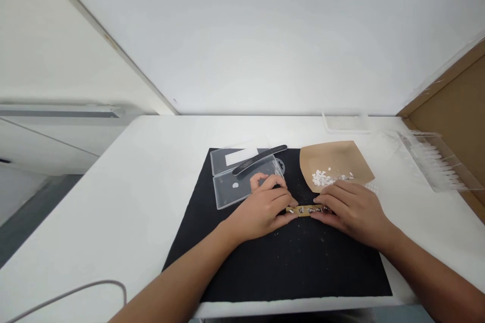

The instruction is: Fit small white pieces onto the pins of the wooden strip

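Though narrow, tan strip (304, 211) btwn both hands (270, 208) (350, 208), over blk mat (295, 272).

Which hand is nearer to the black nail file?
Left. The left hand is just below the black nail file in the picture; the right hand is farther off, to its lower right.

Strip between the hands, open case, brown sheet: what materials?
Strip: unclear, maybe card or wood; tan, with shiny, metallic-looking pieces on it.
Case: likely clear glossy plastic; the black mat shows through.
Brown sheet: probably kraft paper or thin card; matte, plain tan.
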The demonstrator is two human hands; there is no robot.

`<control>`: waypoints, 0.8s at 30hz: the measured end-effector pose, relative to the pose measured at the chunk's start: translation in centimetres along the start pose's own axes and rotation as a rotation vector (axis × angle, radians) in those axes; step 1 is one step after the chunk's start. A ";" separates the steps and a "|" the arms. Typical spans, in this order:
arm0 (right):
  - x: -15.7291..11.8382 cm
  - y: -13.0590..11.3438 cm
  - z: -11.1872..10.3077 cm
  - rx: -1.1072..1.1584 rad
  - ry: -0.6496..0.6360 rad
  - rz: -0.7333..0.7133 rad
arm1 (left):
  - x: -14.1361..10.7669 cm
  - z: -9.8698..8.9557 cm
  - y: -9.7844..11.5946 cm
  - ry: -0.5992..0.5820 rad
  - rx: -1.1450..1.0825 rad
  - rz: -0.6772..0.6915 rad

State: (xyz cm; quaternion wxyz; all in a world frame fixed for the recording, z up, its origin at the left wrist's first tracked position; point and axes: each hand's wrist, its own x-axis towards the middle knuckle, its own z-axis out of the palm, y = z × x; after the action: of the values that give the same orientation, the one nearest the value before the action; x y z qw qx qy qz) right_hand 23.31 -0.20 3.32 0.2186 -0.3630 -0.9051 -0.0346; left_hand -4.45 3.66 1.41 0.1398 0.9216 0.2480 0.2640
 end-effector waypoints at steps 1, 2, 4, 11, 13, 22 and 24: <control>0.0 0.1 -0.1 -0.004 -0.008 -0.003 | 0.0 0.0 0.0 0.004 -0.002 0.000; -0.1 0.3 -0.2 0.003 -0.027 -0.012 | 0.0 0.0 0.1 0.008 -0.005 0.002; -0.1 0.6 -0.4 0.039 -0.063 -0.030 | 0.0 -0.1 0.1 0.019 -0.006 0.004; -0.3 1.2 -0.9 0.054 -0.016 -0.070 | 0.0 0.1 -0.1 0.030 -0.003 0.012; -0.3 1.2 -0.8 0.042 -0.014 -0.096 | 0.0 0.1 -0.2 0.046 0.001 0.017; -0.1 1.1 -0.4 0.030 -0.043 -0.109 | -0.2 0.3 -0.3 0.075 -0.023 0.026; -0.1 1.0 -0.3 0.043 -0.044 -0.105 | -0.2 0.4 -0.2 0.073 -0.038 0.013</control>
State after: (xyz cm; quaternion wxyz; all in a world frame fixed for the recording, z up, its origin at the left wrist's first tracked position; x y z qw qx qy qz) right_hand 24.14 0.38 3.50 0.2042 -0.3108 -0.9281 -0.0185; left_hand -4.46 3.72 0.94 0.1462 0.9102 0.2417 0.3028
